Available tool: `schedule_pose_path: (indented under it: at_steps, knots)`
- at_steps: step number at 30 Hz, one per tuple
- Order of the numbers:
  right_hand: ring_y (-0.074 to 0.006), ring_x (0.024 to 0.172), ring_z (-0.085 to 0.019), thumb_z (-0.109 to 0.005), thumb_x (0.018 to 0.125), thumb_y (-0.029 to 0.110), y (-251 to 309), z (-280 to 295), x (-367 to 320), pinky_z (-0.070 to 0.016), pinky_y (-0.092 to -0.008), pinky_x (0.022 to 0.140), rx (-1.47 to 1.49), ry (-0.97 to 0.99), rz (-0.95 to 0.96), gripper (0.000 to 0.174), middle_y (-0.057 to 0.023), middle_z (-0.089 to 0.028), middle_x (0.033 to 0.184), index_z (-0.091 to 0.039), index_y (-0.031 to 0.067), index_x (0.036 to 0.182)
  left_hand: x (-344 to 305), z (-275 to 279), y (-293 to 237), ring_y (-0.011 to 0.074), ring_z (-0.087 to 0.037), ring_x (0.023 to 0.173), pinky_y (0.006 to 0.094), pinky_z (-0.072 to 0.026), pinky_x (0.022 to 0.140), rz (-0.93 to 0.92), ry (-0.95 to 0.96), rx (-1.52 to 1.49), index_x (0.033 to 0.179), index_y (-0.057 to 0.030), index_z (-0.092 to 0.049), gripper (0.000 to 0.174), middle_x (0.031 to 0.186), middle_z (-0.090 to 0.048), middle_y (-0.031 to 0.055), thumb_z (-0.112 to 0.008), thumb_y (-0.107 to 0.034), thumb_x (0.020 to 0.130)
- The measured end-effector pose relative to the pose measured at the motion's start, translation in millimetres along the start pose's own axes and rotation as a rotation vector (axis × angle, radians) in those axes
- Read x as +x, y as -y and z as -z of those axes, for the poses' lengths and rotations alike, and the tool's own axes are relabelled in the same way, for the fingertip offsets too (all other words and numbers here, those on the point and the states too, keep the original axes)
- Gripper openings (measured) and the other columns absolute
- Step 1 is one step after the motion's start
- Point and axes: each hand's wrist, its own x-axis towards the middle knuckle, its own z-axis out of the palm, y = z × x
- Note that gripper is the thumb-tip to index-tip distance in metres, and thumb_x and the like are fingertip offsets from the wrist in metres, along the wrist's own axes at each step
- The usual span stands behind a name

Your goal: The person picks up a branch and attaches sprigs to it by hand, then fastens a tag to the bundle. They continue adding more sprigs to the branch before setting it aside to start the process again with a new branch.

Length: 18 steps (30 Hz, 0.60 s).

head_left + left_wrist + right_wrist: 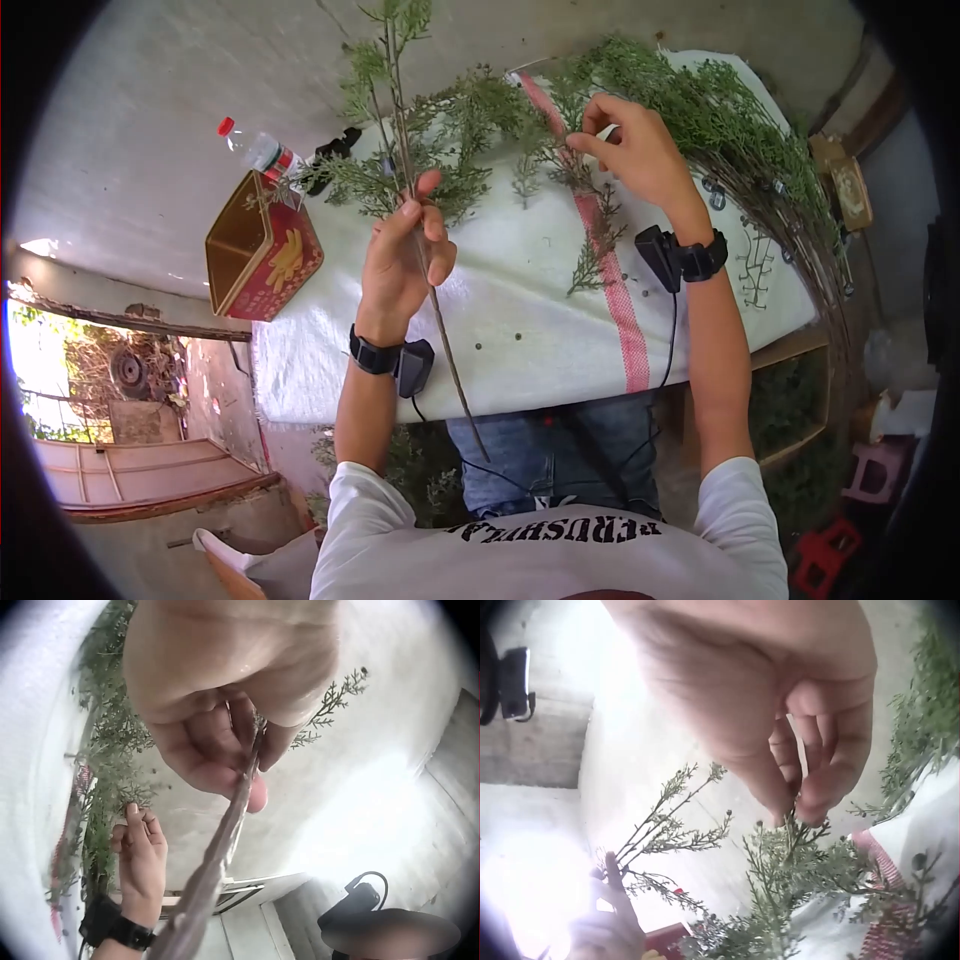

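My left hand (400, 268) grips a long, thin woody branch (445, 345) between thumb and fingers. Its bare stem slants down past the cloth's front edge, and green leafy twigs fan out above the hand. Over the far side of the white cloth (500, 310), my right hand (648, 158) pinches the top of a green conifer sprig (784, 859) between thumb and fingertips. In the right wrist view, its scaly leaves hang below the fingers, overlapping other greenery behind. More loose sprigs (590, 265) lie under that hand along the cloth's red stripe.
A big pile of cut conifer branches (730, 120) covers the back right. At the left stand a red box (275, 265) and a plastic bottle (268, 155) with a red cap. Thin wire pieces (757, 265) lie at the right. Red and pink stools (828, 555) stand at lower right.
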Motion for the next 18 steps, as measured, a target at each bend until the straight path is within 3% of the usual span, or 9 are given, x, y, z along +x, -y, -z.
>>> schedule_pose_path:
  at_steps: [3, 9, 12, 16, 18]
  knots:
    - [-0.0095, 0.072, -0.06, -0.072, 0.084, 0.008, 8, 0, 1, -0.0484, -0.0259, 0.064, 0.545, 0.044, 0.015, 0.014, -0.001, -0.063, 0.089, -0.061, 0.0027, 0.092, 0, 5, 0, 0.0182, -0.05, 0.044, 0.029, -0.0384, 0.042, -0.019, 0.033, -0.047, 0.139, -0.0059, -0.048, 0.041, 0.077, -0.062, 0.0025, -0.049, -0.024, 0.102]
    - [-0.0082, 0.07, -0.058, -0.062, 0.086, 0.003, 14, 5, -1, -0.0467, -0.0241, 0.063, 0.65, 0.03, -0.113, 0.014, -0.0001, -0.061, 0.085, -0.061, 0.0029, 0.1, -2, -2, 3, 0.0193, -0.05, 0.043, 0.0293, -0.0401, 0.044, -0.028, -0.008, -0.065, 0.138, -0.0037, -0.048, 0.042, 0.076, -0.061, 0.0038, -0.051, -0.024, 0.101]
    - [-0.0086, 0.069, -0.057, -0.058, 0.086, 0.002, 3, 6, 2, -0.0458, -0.0238, 0.062, 0.623, 0.007, -0.141, 0.017, -0.0006, -0.061, 0.085, -0.061, 0.0031, 0.103, -5, -5, 1, 0.0206, -0.05, 0.043, 0.0303, -0.0405, 0.045, -0.044, -0.124, 0.079, 0.139, -0.0022, -0.047, 0.044, 0.075, -0.061, 0.005, -0.054, -0.022, 0.1]
    - [-0.0083, 0.069, -0.057, -0.056, 0.088, 0.006, 16, 1, 6, -0.0454, -0.0248, 0.062, 0.548, -0.014, -0.213, 0.015, -0.0012, -0.06, 0.083, -0.061, 0.0034, 0.101, -11, -4, 3, 0.0222, -0.053, 0.044, 0.0316, -0.0404, 0.045, -0.05, -0.093, 0.014, 0.138, 0.0001, -0.048, 0.047, 0.073, -0.061, 0.0068, -0.058, -0.02, 0.097]
    - [-0.0082, 0.07, -0.056, -0.056, 0.089, 0.008, 15, 3, -1, -0.0445, -0.0243, 0.06, 0.74, 0.056, -0.326, 0.017, -0.0016, -0.059, 0.082, -0.059, 0.0034, 0.105, -4, -8, 13, 0.0224, -0.053, 0.045, 0.0321, -0.0403, 0.045, -0.008, -0.018, -0.013, 0.138, 0.0002, -0.048, 0.047, 0.072, -0.061, 0.0071, -0.059, -0.02, 0.097]
